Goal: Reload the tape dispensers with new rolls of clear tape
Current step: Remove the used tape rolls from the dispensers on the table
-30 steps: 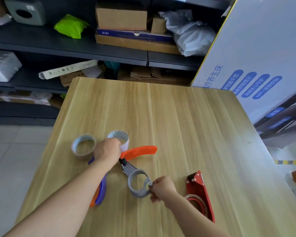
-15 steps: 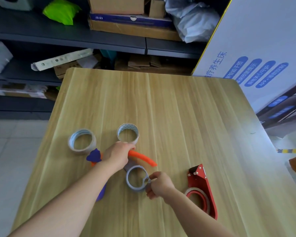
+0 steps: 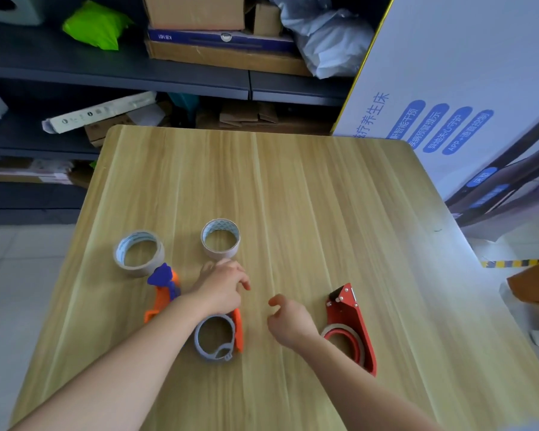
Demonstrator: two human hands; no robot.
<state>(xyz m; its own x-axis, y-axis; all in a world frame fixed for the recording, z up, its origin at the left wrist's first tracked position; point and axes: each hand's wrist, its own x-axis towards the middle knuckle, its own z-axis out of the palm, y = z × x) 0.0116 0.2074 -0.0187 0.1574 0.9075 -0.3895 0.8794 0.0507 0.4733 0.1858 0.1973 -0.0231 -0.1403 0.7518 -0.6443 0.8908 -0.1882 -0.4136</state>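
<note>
While left hand (image 3: 221, 287) and right hand (image 3: 288, 318) are empty, fingers (image 3: 276, 301) loosely curled, the orange dispenser (image 3: 238, 329) lies under the left hand; near roll (image 3: 220, 252) and far roll (image 3: 137, 269) stand beyond it. Probable step: fetching a roll; next, grip the near roll.

Table (image 3: 324, 197) bears tape rolls (image 3: 137, 270), red dispenser (image 3: 360, 321), grey-ringed dispenser (image 3: 199, 343), purple-orange dispenser (image 3: 162, 279).

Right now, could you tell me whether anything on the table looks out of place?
Nothing stands out: two tape rolls sit flat, the red dispenser and the orange-and-grey dispenser lie on their sides, nothing spilled.
</note>
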